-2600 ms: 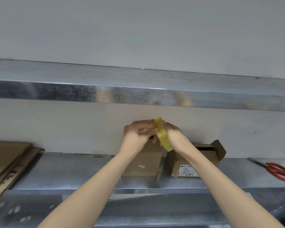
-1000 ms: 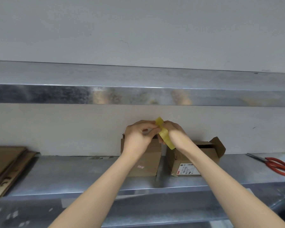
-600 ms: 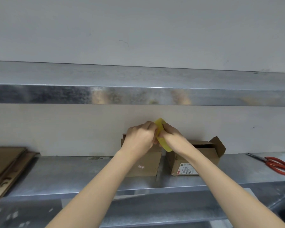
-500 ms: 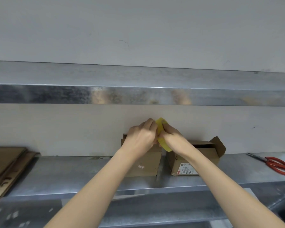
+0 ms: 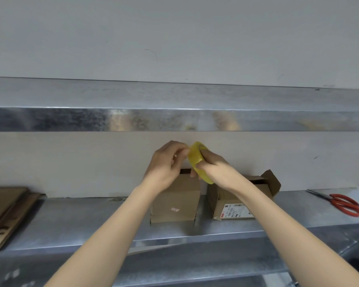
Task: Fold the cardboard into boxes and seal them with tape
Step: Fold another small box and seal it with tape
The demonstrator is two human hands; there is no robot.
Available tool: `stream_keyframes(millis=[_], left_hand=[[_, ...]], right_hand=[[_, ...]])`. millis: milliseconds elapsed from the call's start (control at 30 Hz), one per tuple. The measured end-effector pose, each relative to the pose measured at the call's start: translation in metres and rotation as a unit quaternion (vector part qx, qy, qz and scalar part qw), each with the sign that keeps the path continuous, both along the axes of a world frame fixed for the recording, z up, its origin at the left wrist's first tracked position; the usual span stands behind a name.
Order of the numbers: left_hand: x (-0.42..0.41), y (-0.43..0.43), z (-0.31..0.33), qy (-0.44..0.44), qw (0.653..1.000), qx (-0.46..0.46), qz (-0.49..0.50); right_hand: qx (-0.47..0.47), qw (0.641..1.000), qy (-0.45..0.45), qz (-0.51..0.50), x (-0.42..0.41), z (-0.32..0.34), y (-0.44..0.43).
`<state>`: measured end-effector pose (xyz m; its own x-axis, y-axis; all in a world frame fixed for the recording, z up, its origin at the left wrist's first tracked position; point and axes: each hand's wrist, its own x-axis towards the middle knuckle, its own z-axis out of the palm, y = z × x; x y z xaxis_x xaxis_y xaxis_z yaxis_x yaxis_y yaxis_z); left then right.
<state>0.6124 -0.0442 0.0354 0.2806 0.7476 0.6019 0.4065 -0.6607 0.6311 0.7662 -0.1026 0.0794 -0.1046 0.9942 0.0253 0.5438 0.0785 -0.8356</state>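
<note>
A yellowish roll of tape (image 5: 197, 160) is held up in front of me, above the shelf. My right hand (image 5: 217, 169) grips the roll from the right. My left hand (image 5: 166, 162) pinches at the roll's upper left edge with its fingertips. Below the hands a small upright cardboard box (image 5: 175, 200) stands on the metal shelf (image 5: 87, 220). Right of it a second cardboard box (image 5: 234, 204) with a white label has its flaps open.
Red-handled scissors (image 5: 340, 203) lie at the shelf's right end. Flat cardboard sheets (image 5: 6, 210) are stacked at the left end. A metal ledge (image 5: 71, 119) runs overhead across the wall.
My left hand's fingers have shifted on the roll's top edge, from covering it to pinching it. The roll stays in my right hand, in about the same place.
</note>
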Motion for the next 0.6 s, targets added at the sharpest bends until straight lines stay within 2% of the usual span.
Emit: stream_keyframes(millis=[67, 233, 333, 600], left_hand=[[0.003, -0.005, -0.002, -0.028, 0.999, -0.007, -0.027], [0.009, -0.007, -0.008, -0.108, 0.993, 0.036, 0.025], [0.014, -0.011, -0.012, -0.128, 0.990, 0.048, 0.042], [0.021, -0.010, -0.016, -0.006, 0.989, 0.104, 0.104]], right_hand=[[0.011, 1.000, -0.017, -0.007, 0.000, 0.006, 0.002], [0.023, 0.999, -0.035, 0.001, -0.004, 0.013, 0.004], [0.033, 0.999, -0.042, -0.002, -0.004, 0.013, 0.005], [0.015, 0.999, -0.029, 0.003, -0.004, 0.009, 0.002]])
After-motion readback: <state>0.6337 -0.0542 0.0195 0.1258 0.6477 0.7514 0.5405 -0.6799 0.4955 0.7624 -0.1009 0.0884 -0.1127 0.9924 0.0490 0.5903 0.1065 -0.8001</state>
